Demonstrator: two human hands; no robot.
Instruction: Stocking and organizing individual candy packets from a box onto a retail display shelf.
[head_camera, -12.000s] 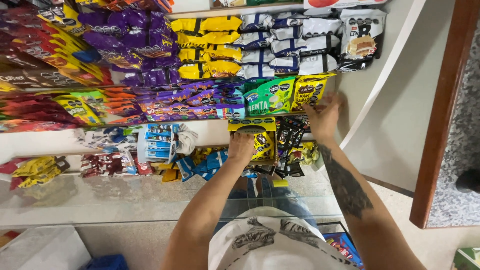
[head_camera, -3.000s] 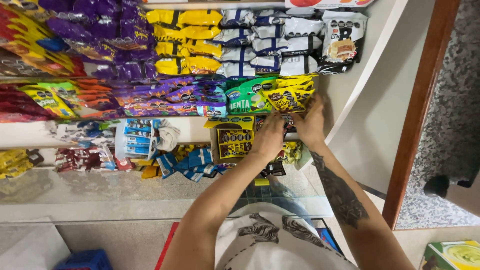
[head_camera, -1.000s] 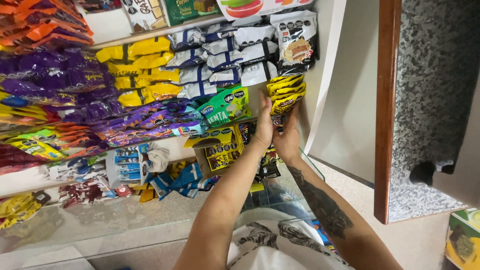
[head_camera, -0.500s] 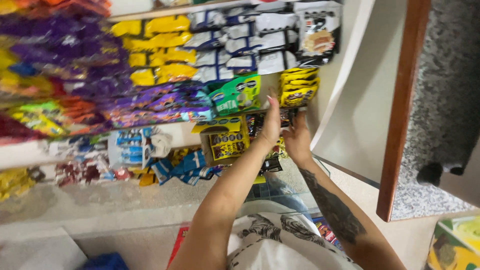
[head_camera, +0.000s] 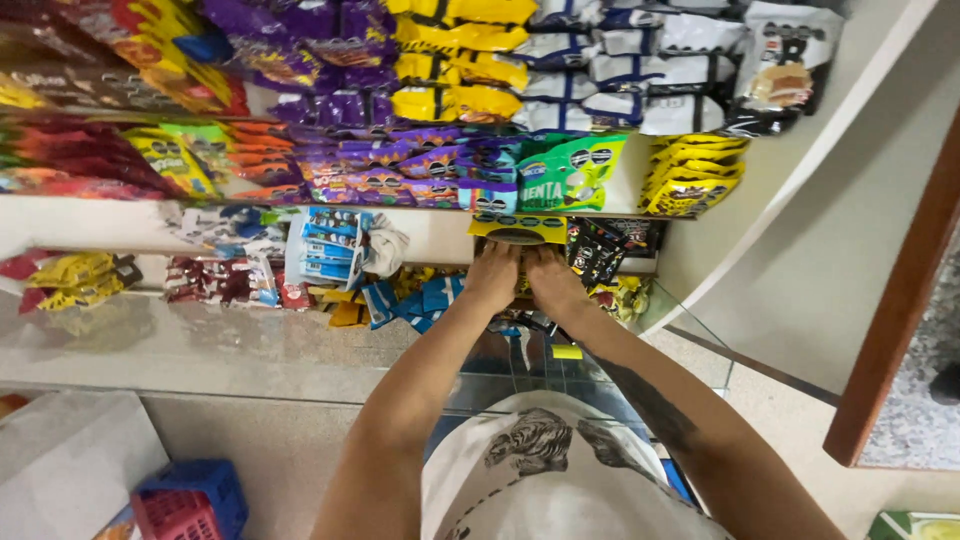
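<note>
Both hands, left (head_camera: 493, 275) and right (head_camera: 553, 280), gripped the yellow box (head_camera: 518, 229); seating it squarely demanded even pressure.

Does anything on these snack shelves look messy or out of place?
Yes: left of both hands, the blue packets lie jumbled at odd angles on the lower shelf, while the yellow bags above are stacked neatly.

White wall (head_camera: 800, 290), wooden door frame (head_camera: 895, 330), glass counter (head_camera: 200, 350).
</note>
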